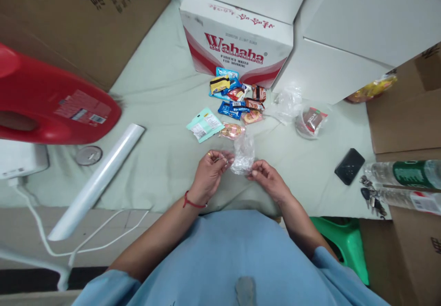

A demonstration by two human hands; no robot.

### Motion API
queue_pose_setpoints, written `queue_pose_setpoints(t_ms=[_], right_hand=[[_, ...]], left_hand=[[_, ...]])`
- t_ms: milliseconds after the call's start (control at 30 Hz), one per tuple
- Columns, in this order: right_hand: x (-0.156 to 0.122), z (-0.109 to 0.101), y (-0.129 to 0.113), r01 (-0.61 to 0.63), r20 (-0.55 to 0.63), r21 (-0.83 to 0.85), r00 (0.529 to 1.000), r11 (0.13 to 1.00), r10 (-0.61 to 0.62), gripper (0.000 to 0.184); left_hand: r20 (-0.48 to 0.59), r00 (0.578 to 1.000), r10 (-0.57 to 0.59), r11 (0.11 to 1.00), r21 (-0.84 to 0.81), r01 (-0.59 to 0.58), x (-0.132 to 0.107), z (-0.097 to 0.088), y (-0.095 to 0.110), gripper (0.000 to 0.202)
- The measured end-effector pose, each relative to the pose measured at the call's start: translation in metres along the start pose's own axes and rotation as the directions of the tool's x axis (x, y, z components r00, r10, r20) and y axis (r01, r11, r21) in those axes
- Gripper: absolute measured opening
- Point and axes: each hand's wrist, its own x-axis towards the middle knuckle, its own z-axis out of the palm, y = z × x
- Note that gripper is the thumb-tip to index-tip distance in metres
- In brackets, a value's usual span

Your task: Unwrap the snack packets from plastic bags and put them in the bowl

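Between my hands is a crumpled clear plastic bag (243, 158), close to the table's front edge. My left hand (211, 170), with a red cord on its wrist, pinches the bag's left side. The fingers of my right hand (269, 178) are closed on its lower right edge. Just beyond the bag lie pink-wrapped snacks (232, 130) and a mint green packet (205, 125). Behind them is a pile of small snack packs, among them a yellow one (219, 84), blue ones (229, 110) and a brown one (259, 93).
A Wahaha carton (237, 44) stands behind the snacks. To the right are another crumpled clear bag (288, 104), a clear bowl (305, 131) with a red-brown packet, a phone (349, 166), keys and bottles (409, 173). On the left are a red jug (69, 108) and a white roll (99, 177).
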Motion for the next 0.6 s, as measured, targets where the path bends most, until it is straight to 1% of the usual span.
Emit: queue_pose_setpoints(t_ms=[33, 100, 167, 200, 267, 367, 433, 467, 533, 567, 600], right_hand=[[0.001, -0.003, -0.002, -0.027, -0.006, 0.041, 1.000, 0.999, 0.027, 0.049], [0.003, -0.006, -0.008, -0.030, -0.062, 0.091, 0.997, 0.995, 0.036, 0.051], [0.006, -0.006, -0.014, 0.003, -0.105, 0.069, 0.994, 0.998, 0.004, 0.049], [0.008, -0.003, -0.016, 0.015, -0.105, 0.049, 0.994, 0.999, -0.010, 0.048], [0.011, 0.003, -0.018, 0.016, -0.076, 0.037, 0.997, 0.999, -0.013, 0.046], [0.015, 0.015, -0.015, -0.006, -0.035, 0.077, 0.999, 0.997, 0.009, 0.047], [0.017, 0.020, -0.013, -0.005, -0.032, 0.091, 0.999, 0.996, 0.008, 0.046], [0.017, 0.022, -0.012, -0.001, -0.033, 0.090, 0.999, 0.996, 0.004, 0.046], [0.017, 0.023, -0.013, 0.010, -0.030, 0.077, 1.000, 0.997, -0.007, 0.044], [0.016, 0.023, -0.014, 0.017, -0.025, 0.068, 1.000, 0.998, -0.015, 0.043], [0.015, 0.022, -0.016, 0.023, -0.017, 0.058, 1.000, 0.998, -0.022, 0.042]], left_hand=[[-0.012, 1.000, 0.014, 1.000, 0.012, -0.014, 0.000, 0.000, -0.001, 0.039], [-0.038, 0.998, 0.042, 0.997, 0.059, -0.040, 0.000, 0.000, -0.004, 0.038], [-0.042, 0.997, 0.071, 0.991, 0.121, -0.065, -0.001, 0.000, -0.007, 0.029], [-0.035, 0.996, 0.086, 0.986, 0.148, -0.080, -0.001, 0.000, -0.008, 0.025], [-0.002, 0.995, 0.098, 0.980, 0.173, -0.096, -0.004, -0.001, -0.008, 0.020], [0.087, 0.996, 0.028, 0.985, 0.166, -0.042, -0.008, -0.004, -0.007, 0.026], [0.115, 0.993, 0.019, 0.976, 0.215, -0.043, -0.010, -0.005, -0.006, 0.030], [0.109, 0.993, 0.047, 0.959, 0.274, -0.076, -0.011, -0.005, -0.006, 0.034], [0.090, 0.986, 0.139, 0.890, 0.425, -0.165, -0.011, -0.004, -0.006, 0.043], [0.092, 0.981, 0.168, 0.851, 0.488, -0.192, -0.010, -0.004, -0.007, 0.043], [0.097, 0.979, 0.178, 0.826, 0.527, -0.202, -0.009, -0.003, -0.008, 0.039]])
